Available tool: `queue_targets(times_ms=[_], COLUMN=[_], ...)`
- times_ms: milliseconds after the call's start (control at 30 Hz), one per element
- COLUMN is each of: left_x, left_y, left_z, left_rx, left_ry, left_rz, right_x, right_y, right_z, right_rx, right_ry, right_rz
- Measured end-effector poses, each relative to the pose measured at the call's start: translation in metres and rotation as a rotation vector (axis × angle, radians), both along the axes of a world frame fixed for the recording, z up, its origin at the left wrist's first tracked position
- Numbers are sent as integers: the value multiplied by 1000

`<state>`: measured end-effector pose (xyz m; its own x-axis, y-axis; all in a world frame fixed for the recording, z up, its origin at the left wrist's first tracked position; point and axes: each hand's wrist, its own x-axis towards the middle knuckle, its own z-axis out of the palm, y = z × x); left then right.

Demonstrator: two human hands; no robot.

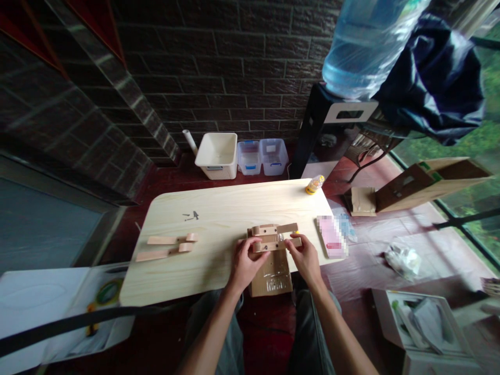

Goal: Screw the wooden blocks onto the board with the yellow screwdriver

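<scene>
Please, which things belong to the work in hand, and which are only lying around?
Likely work things:
wooden piece in left hand and right hand
second wooden piece beside it
cardboard underneath
two similar wooden pieces
small dark parts

Likely lying around:
bottle
pink item
cream bin

Four wooden strips (162,240), two clear wall-side bins (250,164), one cream bin (224,173), one tabletop bottle (314,184).

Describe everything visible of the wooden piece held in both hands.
The pale wooden piece is a strip with two dark round marks. It runs left to right above a cardboard box, just nearer than a similar piece. The left hand grips its left end; the right hand holds it farther right. Fingers hide parts of it.
</scene>
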<state>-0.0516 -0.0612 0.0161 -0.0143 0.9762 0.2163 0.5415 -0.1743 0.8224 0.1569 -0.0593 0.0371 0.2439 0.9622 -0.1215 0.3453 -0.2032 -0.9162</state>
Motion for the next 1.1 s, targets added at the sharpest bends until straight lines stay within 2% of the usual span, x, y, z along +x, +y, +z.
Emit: queue_targets(times_ms=[267, 467, 833, 1100], left_x=[-8, -10, -4, 2], left_y=[19, 26, 24, 21], left_z=[3, 5, 1, 4], left_rx=[-23, -45, -46, -28], left_ry=[3, -5, 3, 5], left_rz=[-162, -207, -126, -64], right_x=[0, -1, -4, -4], right_y=[1, 3, 0, -1], right_z=[-3, -1, -3, -7], right_rx=[-17, -17, 4, 22], right_ry=[26, 7, 48, 77], right_rz=[-1, -2, -4, -14])
